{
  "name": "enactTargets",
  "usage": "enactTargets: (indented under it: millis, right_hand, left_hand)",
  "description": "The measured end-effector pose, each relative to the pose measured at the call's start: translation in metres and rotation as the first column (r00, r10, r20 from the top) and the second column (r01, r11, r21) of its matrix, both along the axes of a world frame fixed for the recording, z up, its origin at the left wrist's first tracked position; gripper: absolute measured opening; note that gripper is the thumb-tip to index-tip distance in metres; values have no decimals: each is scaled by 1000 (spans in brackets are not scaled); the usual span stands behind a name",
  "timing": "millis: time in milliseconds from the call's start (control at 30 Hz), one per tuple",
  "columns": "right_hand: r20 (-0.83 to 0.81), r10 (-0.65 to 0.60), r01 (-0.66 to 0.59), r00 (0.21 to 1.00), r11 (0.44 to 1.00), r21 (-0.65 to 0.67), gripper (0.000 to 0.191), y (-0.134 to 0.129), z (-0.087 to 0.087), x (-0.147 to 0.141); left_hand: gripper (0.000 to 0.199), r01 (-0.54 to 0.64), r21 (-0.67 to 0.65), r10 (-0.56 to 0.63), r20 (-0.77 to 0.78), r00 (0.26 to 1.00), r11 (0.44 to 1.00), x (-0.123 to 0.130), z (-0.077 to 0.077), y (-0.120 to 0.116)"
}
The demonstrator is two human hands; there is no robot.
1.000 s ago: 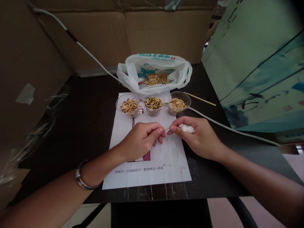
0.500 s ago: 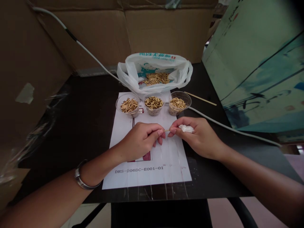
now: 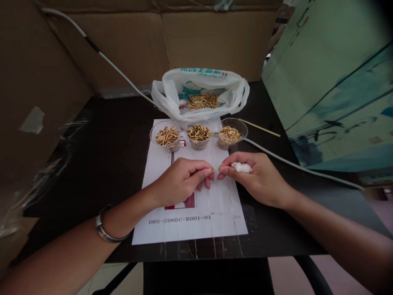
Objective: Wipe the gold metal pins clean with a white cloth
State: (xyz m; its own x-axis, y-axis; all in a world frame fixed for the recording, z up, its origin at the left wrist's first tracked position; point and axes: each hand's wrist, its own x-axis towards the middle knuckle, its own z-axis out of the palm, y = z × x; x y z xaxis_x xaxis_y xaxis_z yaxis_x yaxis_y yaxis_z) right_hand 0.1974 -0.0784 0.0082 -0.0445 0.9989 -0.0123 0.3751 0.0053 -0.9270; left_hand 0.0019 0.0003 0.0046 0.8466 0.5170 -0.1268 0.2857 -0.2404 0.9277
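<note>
My left hand (image 3: 186, 182) pinches one end of a thin brass-coloured pin (image 3: 215, 171) between thumb and index finger. The other end sits in the fingertips of my right hand (image 3: 264, 180), so the pin bridges the two hands, roughly level. A crumpled white tissue (image 3: 242, 167) is tucked in the right hand, between thumb and curled index finger. Just beyond the hands stand three clear plastic cups in a row: left (image 3: 152, 136), middle (image 3: 199, 146) and right (image 3: 246, 130). Short brass-coloured pieces fill each, those in the middle cup looking darker. The pin's two tips are hidden by my fingers.
Behind the cups, a white plastic bag (image 3: 167, 102) holds more long brass pins (image 3: 202, 101). A printed sheet (image 3: 190, 233) lies taped under my hands. A white cable (image 3: 294, 164) crosses the dark table, near a thin wooden stick (image 3: 259, 127). Cardboard (image 3: 211, 45) walls the back.
Both hands stay nearly in place, still gripping the pin between them. The pin has dipped slightly and shifted a touch to the right; cups and bag are unchanged.
</note>
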Motion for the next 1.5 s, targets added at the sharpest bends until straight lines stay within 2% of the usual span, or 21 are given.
enactTargets:
  millis: [233, 733, 1133, 1333, 1500]
  right_hand:
    - [-32, -121, 123, 992, 989, 80, 12, -3, -6, -8]
    - [-246, -214, 215, 945, 976, -24, 13, -3, -9, -19]
    - [-166, -281, 286, 945, 958, 8, 12, -5, -8, -23]
    - [-161, -255, 255, 953, 967, -19, 16, -2, -10, -17]
    - [-134, -267, 267, 954, 963, -16, 20, 0, -8, -16]
  left_hand:
    - [25, -45, -62, 49, 65, 997, 997, 1, -2, -2]
    - [27, -96, -74, 102, 85, 991, 993, 5, 0, -4]
    - [25, -118, -24, 119, 49, 992, 993, 4, -1, -7]
    - [27, -146, 22, 145, 30, 989, 989, 5, -1, -6]
    - [19, -279, -26, 280, 129, 951, 960, 7, -2, -6]
